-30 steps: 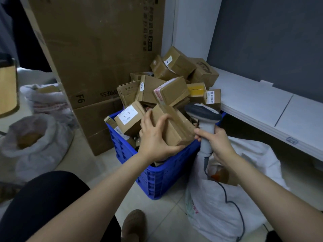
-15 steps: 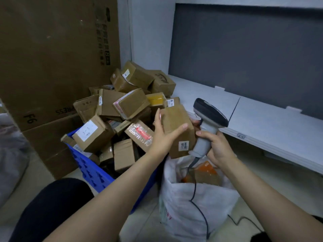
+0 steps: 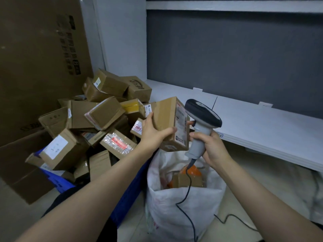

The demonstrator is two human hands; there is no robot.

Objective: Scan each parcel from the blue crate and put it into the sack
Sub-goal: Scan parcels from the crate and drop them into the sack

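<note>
I have the parcel up in the air, just above the mouth of the sack, tilted, with its labelled face turned right toward the scanner. My left hand grips it from the left, thumb across the near face and fingers curled over the far edge. The scanner sits just right of the parcel, its dark head almost against the label. My right hand is wrapped tight round the grey handle, with one fingertip at the trigger. A black cable drops from the handle's foot, crosses the sack's near rim and trails onto the floor.

The sack is white and stands open on the floor; inside I can see a brown box lying against something orange. Just left of the sack is the blue crate, mostly buried under a heap of brown parcels piled well above its rim. Several carry white labels, one has yellow tape, and one is in bubble wrap with a red label. A big carton stands behind the crate on the far left. A low white ledge runs along the grey wall on the right.
</note>
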